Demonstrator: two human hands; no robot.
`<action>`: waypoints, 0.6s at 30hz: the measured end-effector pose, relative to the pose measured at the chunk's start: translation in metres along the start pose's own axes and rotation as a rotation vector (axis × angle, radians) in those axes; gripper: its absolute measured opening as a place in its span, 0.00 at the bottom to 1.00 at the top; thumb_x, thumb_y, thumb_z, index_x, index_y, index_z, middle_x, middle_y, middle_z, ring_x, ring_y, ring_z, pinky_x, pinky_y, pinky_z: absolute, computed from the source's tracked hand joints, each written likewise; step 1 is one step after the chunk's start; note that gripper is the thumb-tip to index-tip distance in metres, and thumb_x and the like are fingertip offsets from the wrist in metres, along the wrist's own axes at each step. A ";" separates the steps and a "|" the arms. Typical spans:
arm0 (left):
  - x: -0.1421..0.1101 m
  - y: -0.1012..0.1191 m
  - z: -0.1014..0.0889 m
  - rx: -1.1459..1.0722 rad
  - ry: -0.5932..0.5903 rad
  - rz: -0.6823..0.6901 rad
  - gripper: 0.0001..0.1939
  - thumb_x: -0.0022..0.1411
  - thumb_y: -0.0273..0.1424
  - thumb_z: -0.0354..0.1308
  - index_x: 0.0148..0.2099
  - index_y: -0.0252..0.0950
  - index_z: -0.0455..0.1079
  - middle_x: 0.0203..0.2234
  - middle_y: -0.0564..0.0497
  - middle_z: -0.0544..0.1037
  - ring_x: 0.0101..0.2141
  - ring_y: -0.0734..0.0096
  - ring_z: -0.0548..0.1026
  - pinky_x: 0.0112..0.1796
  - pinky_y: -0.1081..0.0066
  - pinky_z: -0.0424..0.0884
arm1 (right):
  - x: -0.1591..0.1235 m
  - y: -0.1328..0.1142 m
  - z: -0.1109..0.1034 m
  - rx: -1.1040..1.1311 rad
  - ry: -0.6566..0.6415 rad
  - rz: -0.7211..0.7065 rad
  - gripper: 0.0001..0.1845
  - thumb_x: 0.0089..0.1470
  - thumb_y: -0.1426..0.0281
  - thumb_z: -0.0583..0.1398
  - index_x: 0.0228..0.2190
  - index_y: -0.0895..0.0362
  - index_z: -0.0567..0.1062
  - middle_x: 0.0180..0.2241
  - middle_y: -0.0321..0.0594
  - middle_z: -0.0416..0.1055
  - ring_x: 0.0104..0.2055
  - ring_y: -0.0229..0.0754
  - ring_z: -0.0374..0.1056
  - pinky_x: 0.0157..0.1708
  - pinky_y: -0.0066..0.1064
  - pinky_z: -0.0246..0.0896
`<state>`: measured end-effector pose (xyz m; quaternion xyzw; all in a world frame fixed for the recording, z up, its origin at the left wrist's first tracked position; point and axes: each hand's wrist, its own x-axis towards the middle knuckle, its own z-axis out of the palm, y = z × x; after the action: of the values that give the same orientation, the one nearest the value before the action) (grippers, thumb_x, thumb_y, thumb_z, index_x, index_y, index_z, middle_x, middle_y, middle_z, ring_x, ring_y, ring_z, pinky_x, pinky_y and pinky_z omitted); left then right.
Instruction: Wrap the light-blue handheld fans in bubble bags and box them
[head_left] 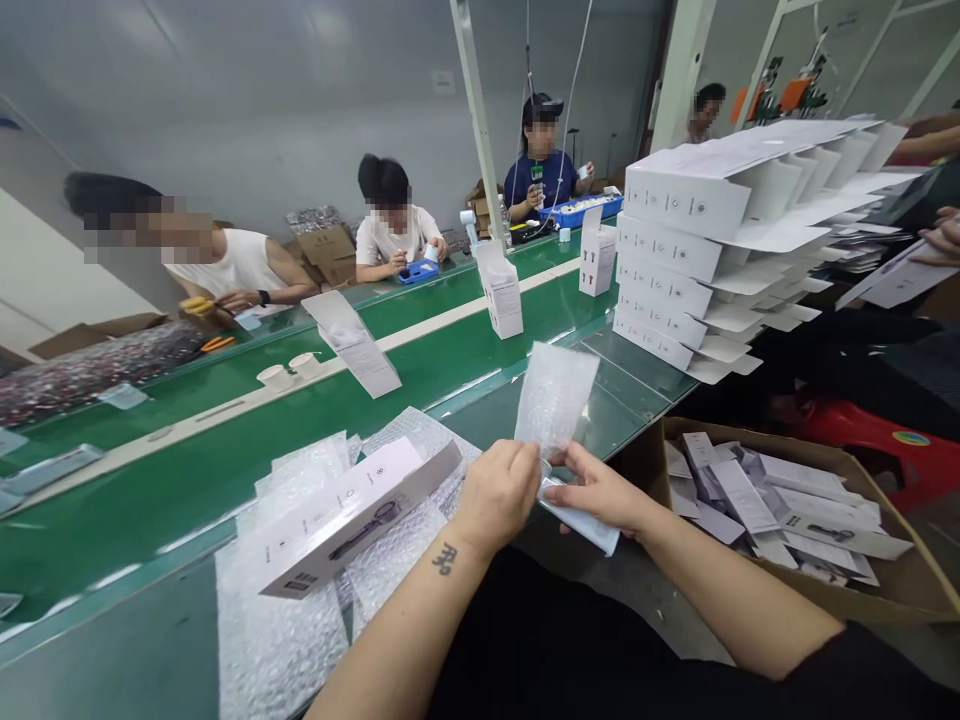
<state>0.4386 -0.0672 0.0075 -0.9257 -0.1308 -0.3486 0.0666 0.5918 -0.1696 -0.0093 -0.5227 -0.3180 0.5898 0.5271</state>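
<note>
Near the table's front edge, my left hand (pixel 501 490) is closed, pinching the mouth of a clear bubble-wrap bag (pixel 556 390) that stands up above my fingers. My right hand (pixel 600 490) grips a pale blue, long device (pixel 586 525); its upper end meets the bag's mouth, and my fingers hide how far it is inside. Left of my hands, a printed white box (pixel 367 515) lies on its side on several flat bubble-wrap bags (pixel 281 640).
A green conveyor belt (pixel 442 350) runs across, carrying an open white box (pixel 501 295). Stacked white boxes (pixel 667 260) rise at the right. Below, a cardboard carton (pixel 911 590) holds folded boxes beside a red stool (pixel 870 450). Several co-workers sit across the belt.
</note>
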 end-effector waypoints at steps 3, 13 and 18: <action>0.005 -0.004 -0.004 -0.031 -0.040 0.067 0.08 0.62 0.20 0.46 0.37 0.34 0.66 0.34 0.44 0.74 0.37 0.64 0.72 0.37 0.67 0.72 | 0.001 0.000 -0.004 0.042 0.011 0.039 0.23 0.45 0.66 0.67 0.43 0.57 0.67 0.40 0.42 0.70 0.28 0.38 0.71 0.22 0.31 0.71; -0.022 -0.009 0.016 -0.146 -0.116 -0.409 0.07 0.59 0.22 0.49 0.36 0.36 0.67 0.29 0.49 0.74 0.31 0.67 0.74 0.32 0.68 0.71 | 0.002 0.007 -0.017 0.256 0.007 0.014 0.24 0.45 0.69 0.66 0.45 0.57 0.69 0.42 0.45 0.71 0.31 0.43 0.74 0.22 0.32 0.72; -0.016 0.017 0.025 -0.263 0.089 -0.515 0.06 0.59 0.23 0.50 0.33 0.37 0.66 0.26 0.52 0.73 0.28 0.71 0.73 0.31 0.71 0.70 | 0.001 0.012 -0.010 0.287 0.097 0.002 0.26 0.46 0.69 0.66 0.48 0.54 0.67 0.44 0.43 0.71 0.30 0.42 0.74 0.22 0.32 0.72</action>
<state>0.4478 -0.0810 -0.0226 -0.8464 -0.3122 -0.4083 -0.1393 0.5982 -0.1732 -0.0229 -0.4702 -0.2039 0.6038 0.6105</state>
